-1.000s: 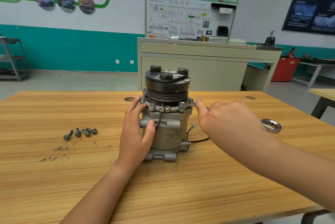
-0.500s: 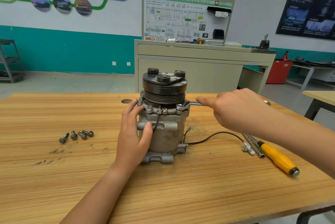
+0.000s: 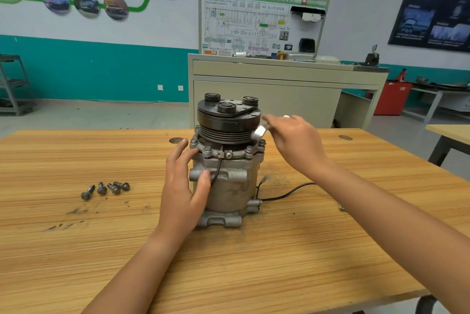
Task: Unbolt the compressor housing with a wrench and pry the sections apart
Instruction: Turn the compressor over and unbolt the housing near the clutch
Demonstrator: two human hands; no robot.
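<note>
My right grip [image 3: 297,140], motion-blurred, clasps a wrench [image 3: 260,132] whose handle it mostly hides, beside the pulley [image 3: 229,124] of the grimy compressor [image 3: 234,186] standing upright mid-table [image 3: 76,237], my left grip [image 3: 183,186] wrapped round its housing.

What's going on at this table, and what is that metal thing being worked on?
A person is unbolting a compressor that stands upright on a wooden table. The left hand grips its body to steady it. The right hand holds a wrench, blurred, at the flange just under the pulley. Four loose bolts lie on the table to the left. Other bolts sit in the flange, so the sections are not yet apart.
</note>
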